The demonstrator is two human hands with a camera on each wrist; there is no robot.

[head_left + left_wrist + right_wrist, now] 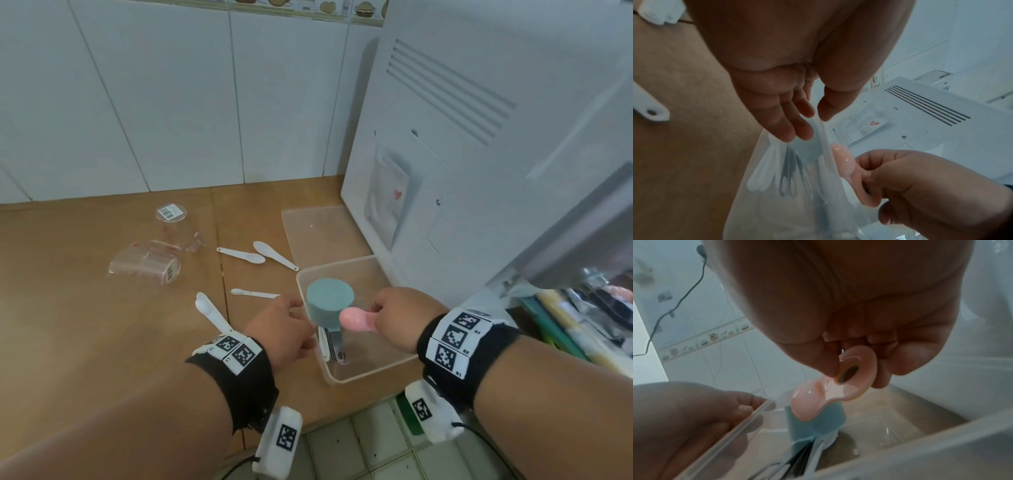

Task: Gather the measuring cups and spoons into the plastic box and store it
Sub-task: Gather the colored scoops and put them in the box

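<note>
The clear plastic box stands on the wooden counter beside a white appliance. Inside it a teal measuring cup lies upside down over a bundle of white and metal spoons. My left hand pinches the box's left rim between thumb and fingers. Above the box my right hand pinches a pink measuring spoon by its ringed handle, bowl toward the teal cup. Several white spoons and two clear measuring cups lie on the counter to the left.
The box's lid lies flat behind it. The white appliance blocks the right side, with stacked items below its open door. A white tiled wall runs along the back. The counter's front edge drops to a tiled floor.
</note>
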